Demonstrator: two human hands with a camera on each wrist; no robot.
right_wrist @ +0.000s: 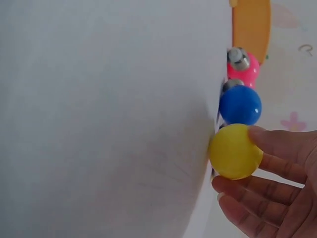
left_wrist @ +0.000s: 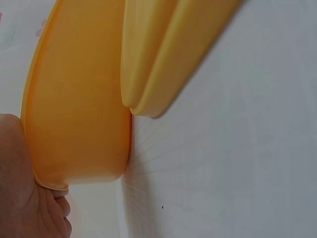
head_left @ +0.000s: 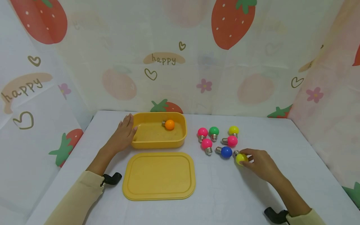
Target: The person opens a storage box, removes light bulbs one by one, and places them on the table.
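Observation:
My right hand [head_left: 261, 162] pinches a yellow light bulb [head_left: 242, 158] between thumb and fingers, at the near right end of a group of bulbs. In the right wrist view the yellow bulb's round end faces the camera, beside a blue bulb [right_wrist: 240, 105]. At the left end of a yellow plastic box [head_left: 157, 144], my left hand [head_left: 122, 134] rests against the wall with fingers straight and the thumb over the rim. Inside the box lies an orange bulb [head_left: 169, 124]. The box's wall [left_wrist: 79, 99] fills much of the left wrist view.
A flat yellow lid [head_left: 158, 176] lies in front of the box. Right of the box are pink bulbs [head_left: 206, 143], a green bulb [head_left: 214, 131] and another yellow bulb [head_left: 233, 130]. A strawberry-patterned curtain [head_left: 197, 78] stands behind the white table [head_left: 219, 193].

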